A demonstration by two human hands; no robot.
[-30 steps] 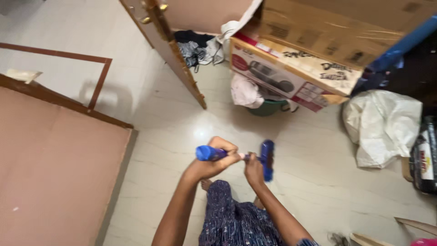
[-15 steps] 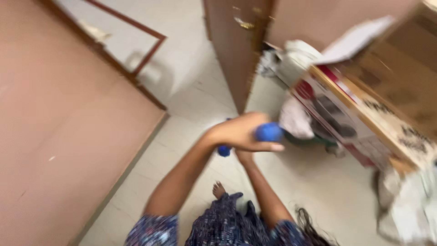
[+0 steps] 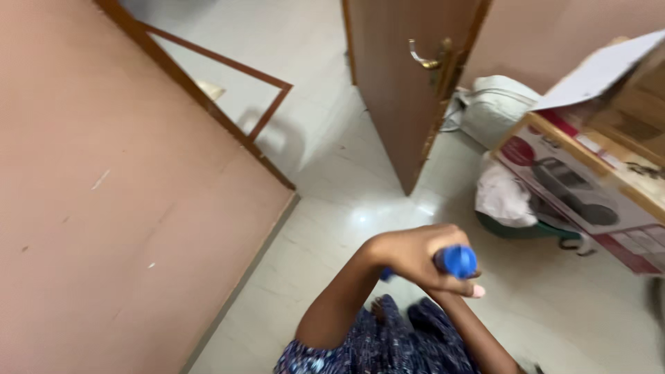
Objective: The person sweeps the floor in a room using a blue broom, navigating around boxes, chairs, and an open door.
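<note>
One left hand (image 3: 415, 260) gripping blue handle (image 3: 457, 261), green tub (image 3: 526, 230) holding white cloth (image 3: 504, 197)

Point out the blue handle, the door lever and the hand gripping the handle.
blue handle (image 3: 458, 261), head view, rounded end
door lever (image 3: 424, 61), head view, curved metal bar
left hand (image 3: 415, 255), head view, back of hand

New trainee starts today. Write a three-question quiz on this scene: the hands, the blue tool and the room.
1. True or false: the left hand is closed round the blue handle.
2. Where does the green basin sit? A) under the printed carton B) on the wooden door C) in the hands
3. Fill in: the door's lever is ___ coloured.

Key: 1 true. 2 A. 3 brass. The right hand is hidden behind the left, so its grip cannot be judged.
</note>
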